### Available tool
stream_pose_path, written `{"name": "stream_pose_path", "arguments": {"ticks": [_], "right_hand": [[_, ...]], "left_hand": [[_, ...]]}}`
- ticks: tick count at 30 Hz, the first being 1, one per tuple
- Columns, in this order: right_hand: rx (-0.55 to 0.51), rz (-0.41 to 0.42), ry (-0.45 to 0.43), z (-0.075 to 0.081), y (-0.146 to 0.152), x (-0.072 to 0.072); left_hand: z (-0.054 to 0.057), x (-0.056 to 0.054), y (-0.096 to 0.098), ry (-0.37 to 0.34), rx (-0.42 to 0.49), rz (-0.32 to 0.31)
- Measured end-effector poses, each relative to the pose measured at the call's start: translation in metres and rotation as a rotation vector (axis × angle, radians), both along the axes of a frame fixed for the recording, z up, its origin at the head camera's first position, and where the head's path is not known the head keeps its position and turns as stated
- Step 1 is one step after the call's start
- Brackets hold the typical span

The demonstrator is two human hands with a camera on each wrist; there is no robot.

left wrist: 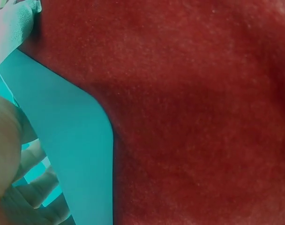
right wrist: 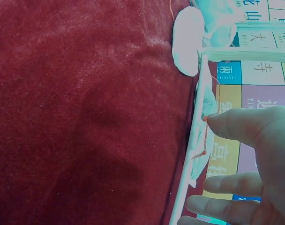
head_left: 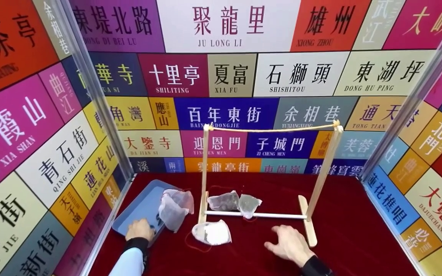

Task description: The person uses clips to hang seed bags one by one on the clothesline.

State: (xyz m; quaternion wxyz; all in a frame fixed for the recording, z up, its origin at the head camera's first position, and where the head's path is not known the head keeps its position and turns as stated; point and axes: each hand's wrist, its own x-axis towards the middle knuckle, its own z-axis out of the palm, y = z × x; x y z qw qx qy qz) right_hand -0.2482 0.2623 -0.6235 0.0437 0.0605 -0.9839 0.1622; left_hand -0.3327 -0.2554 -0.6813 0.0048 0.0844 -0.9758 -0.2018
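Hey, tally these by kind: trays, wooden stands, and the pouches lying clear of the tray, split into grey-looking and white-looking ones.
Trays: 1 blue tray
Stands: 1 wooden stand
Grey: 2 grey pouches
White: 1 white pouch
Total: 5

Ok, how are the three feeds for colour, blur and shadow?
Head view: bright, the wall lettering mostly legible, the white pouch in front nearly washed out. Left wrist view: a teal cast on the tray, the red cloth soft and lacking detail. Right wrist view: a dark shadow across the cloth, the white pouch bleached pale.
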Motion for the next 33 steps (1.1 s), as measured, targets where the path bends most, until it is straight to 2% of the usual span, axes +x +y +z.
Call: {"name": "stream_pose_path", "arguments": {"ticks": [8,15,19,24,33], "right_hand": [[-0.01,0.003,0.011,-0.001,-0.001,0.002],[-0.015,0.012,0.01,-0.001,-0.002,0.003],[-0.02,0.018,0.019,0.0,-0.002,0.003],[-0.015,0.033,0.029,-0.001,-0.002,0.003],[-0.014,0.018,0.006,0.0,-0.001,0.001]], "left_hand": [[-0.001,-0.001,0.001,0.055,0.041,0.021],[-0.003,0.0,0.002,0.024,0.05,-0.005],[-0.001,0.003,0.002,0.049,0.107,0.015],[0.003,0.005,0.0,0.155,0.177,0.033],[0.021,0.001,0.003,0.365,0.196,0.015]]}}
